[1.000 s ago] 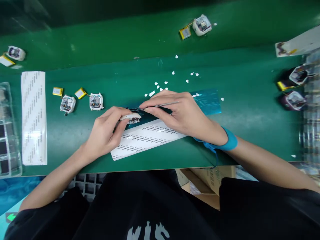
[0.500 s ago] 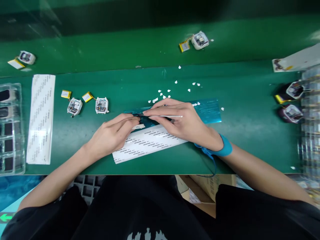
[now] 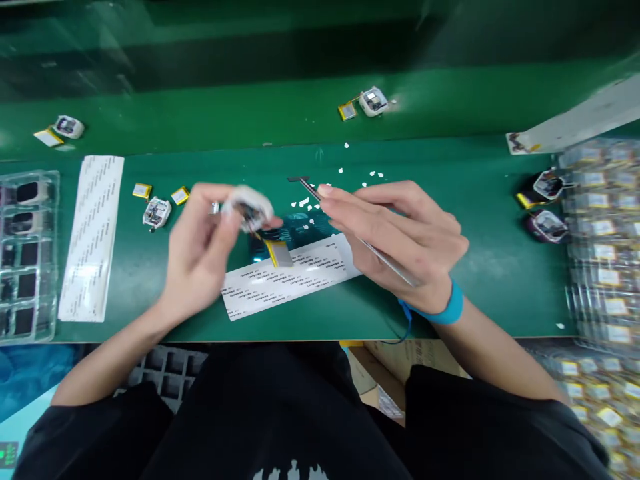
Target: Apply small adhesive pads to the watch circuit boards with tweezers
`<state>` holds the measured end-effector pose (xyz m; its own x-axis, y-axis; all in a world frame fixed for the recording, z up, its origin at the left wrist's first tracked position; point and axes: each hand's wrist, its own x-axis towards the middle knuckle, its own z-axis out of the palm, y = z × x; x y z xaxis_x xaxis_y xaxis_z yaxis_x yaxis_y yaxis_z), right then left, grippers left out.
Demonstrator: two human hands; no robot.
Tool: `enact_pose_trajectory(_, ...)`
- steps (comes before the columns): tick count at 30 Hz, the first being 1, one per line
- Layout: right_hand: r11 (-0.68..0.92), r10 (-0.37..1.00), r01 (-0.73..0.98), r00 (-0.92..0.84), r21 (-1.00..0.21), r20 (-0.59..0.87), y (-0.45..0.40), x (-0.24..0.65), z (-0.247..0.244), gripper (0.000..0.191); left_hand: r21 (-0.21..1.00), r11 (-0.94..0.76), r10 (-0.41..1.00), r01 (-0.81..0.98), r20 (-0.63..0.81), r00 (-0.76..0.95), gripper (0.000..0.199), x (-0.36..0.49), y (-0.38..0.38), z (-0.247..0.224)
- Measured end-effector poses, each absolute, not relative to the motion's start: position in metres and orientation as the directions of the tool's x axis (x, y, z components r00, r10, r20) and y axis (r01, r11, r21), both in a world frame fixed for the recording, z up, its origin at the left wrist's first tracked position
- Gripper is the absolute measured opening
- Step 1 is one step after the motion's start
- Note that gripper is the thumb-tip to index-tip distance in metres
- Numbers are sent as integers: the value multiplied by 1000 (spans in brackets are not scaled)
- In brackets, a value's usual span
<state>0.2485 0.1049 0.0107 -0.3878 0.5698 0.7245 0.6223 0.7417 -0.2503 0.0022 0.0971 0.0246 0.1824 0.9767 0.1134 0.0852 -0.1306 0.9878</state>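
My left hand (image 3: 197,253) is closed on a white smartwatch case (image 3: 263,202), raised above the bench and blurred by motion. Its inner parts face me, and a yellow-edged battery (image 3: 281,254) dangles from it on a lead. In my right hand (image 3: 415,233) is a pair of metal tweezers (image 3: 387,262), held like a pen, tips pointing up and left. At the tips is a small thin dark strip (image 3: 295,179). Beneath the hands lie a shiny blue film (image 3: 305,229) and a white printed sheet (image 3: 285,287).
Several small white stickers (image 3: 304,202) dot the green bench (image 3: 480,280). Opened watch cases with batteries lie left (image 3: 157,213), far back (image 3: 373,101) and right (image 3: 547,225). Clear trays stand at left (image 3: 54,267) and right (image 3: 573,293). A blue corded band (image 3: 453,303) circles my right wrist.
My hands have come apart and up from the blue film. The left has lifted the watch case, turning its inside and battery into view; the right has raised the tweezers, a dark strip at their tips.
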Motion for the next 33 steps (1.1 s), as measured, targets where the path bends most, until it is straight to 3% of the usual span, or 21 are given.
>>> enact_pose_trajectory(3,779,534,583,-424,-230,732,98,250,12,51,939,299,932,-168,-249,264,11,7,112,31)
enact_pose_trajectory(6,839,477,503,-492,-209,728,96,252,13,60,867,438,883,-238,-365,295,13,8,120,23)
enact_pose_trajectory(10,855,506,445,-609,-266,611,92,253,16,48,882,424,895,-205,-374,241,15,11,112,11)
enact_pose_trajectory(14,891,446,390,-647,-234,618,89,248,15,36,941,309,947,-141,-291,135,12,12,105,8)
enact_pose_trajectory(18,878,477,382,-645,-289,597,90,243,14,36,906,346,938,-245,-330,105,9,11,105,8)
enact_pose_trajectory(24,816,576,422,-647,-395,500,89,240,9,34,858,378,919,-349,-392,32,22,15,101,7)
enact_pose_trajectory(29,855,518,380,-666,-353,536,87,236,5,35,837,426,900,-343,-431,66,26,18,97,5)
enact_pose_trajectory(33,911,395,390,-737,-134,549,84,233,7,27,841,405,911,-359,-405,79,25,18,95,3)
